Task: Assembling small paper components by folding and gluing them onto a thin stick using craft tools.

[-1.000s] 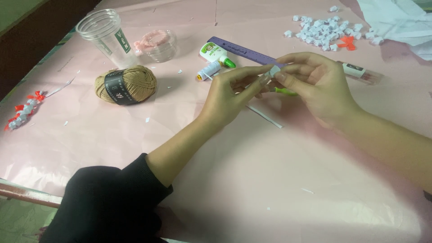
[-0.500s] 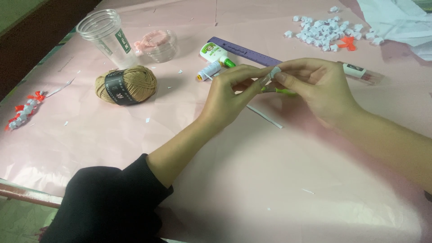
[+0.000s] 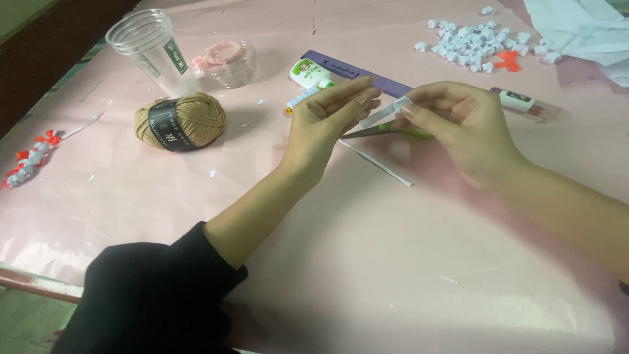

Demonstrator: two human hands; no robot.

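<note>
- The surface (image 3: 367, 262) was covered with a pink sheet, and I judged it served as a clean backing that let small white scraps show up.
- My left hand (image 3: 327, 128) was raised above the middle of the surface with its fingers stretched out and loosely together; it gripped nothing that I could see, and its fingertips lay just beside the end of the paper strip (image 3: 386, 113), as if steadying it.
- My right hand (image 3: 458, 124) was pinched shut on the other end of that white strip, holding it off the surface between both hands, probably so that it could be folded in the air.
- The ball of tan yarn (image 3: 180, 121) sat well apart to the left, out of the hands' way.
- The clear plastic cup (image 3: 152, 49) stood upright at the far left, with a small clear tub of pink bits (image 3: 226, 60) just beside it.
- The purple ruler (image 3: 347, 69) lay behind my hands, near a small glue bottle (image 3: 308, 73).
- A heap of small folded white paper pieces (image 3: 475, 46) lay at the far right, gathered together.
- The scissors (image 3: 386, 131), with a green handle, rested under the strip, partly hidden by my right hand.
- One loose paper strip (image 3: 380, 165) lay flat below my hands.
</note>
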